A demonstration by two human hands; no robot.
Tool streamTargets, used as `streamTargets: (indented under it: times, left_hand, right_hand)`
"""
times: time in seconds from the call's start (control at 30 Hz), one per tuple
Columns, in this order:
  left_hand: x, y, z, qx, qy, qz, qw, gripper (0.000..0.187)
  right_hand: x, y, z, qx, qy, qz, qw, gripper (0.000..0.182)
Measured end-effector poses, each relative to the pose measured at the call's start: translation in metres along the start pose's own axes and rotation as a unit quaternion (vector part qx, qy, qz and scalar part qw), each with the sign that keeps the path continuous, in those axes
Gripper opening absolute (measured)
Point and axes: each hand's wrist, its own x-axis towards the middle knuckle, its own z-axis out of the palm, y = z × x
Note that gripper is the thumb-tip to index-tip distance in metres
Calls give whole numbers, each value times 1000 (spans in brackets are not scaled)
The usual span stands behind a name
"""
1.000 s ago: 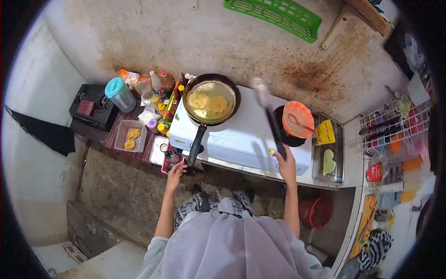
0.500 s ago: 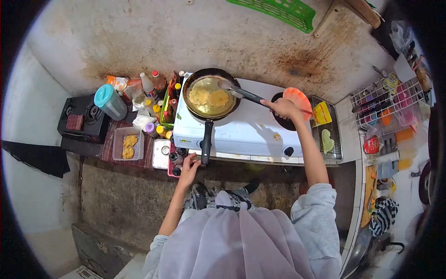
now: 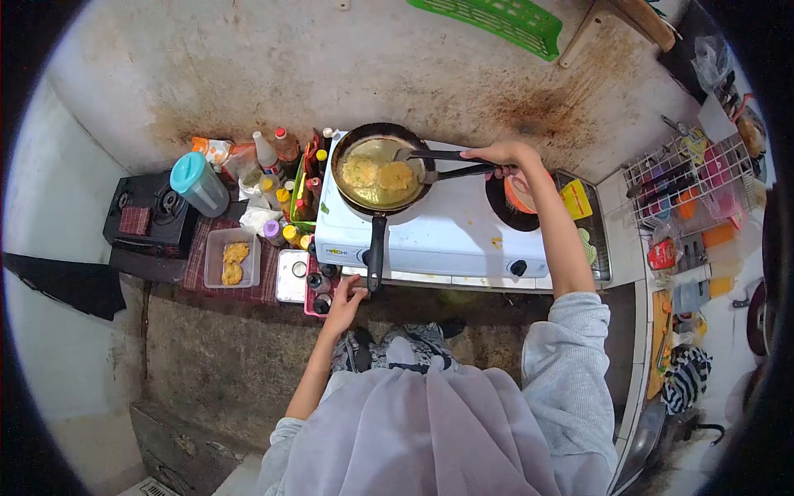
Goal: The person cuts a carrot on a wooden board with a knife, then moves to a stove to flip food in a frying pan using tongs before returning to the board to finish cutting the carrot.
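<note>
My right hand (image 3: 506, 157) is closed around the black handles of a pair of tongs (image 3: 453, 172). Their spread tips reach into the frying pan (image 3: 341, 194), at the right edge of a golden fritter (image 3: 395, 176). A paler fritter (image 3: 359, 172) lies left of it in the oil. My left hand (image 3: 346, 302) is below the stove, its fingers partly extended beside the end of the pan's black handle (image 3: 376, 256). I see no grip on that handle. The pan stands on the left burner of the white stove (image 3: 463, 240).
A clear plastic box (image 3: 213, 252) with fried pieces stands at left, near a turquoise-lidded jug (image 3: 198, 183) and a small black stove (image 3: 153, 219). Bottles (image 3: 285, 147) crowd the stove's left side. An orange bowl (image 3: 519, 194) sits on the right burner, with a yellow packet (image 3: 576, 200) beyond.
The tongs have spread apart and their tips have come down to the golden fritter's right side. My right hand has risen slightly. The left hand remains by the pan handle.
</note>
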Motion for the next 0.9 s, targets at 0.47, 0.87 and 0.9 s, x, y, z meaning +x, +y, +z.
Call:
streamTargets:
  times: [0.47,0.87,0.9]
  left_hand:
    - [-2,7,0,-4,-10,-23,1000,46]
    - [-4,4,8,-47,21,-33,998,44]
    - [-5,4,8,-59,19,-34,997,44]
  right_hand:
    - [49,56,23,27,49,-42,998,63]
    - [47,67,21,7,61,-50,997,60]
    - [48,70,20,12,73,-51,996,60]
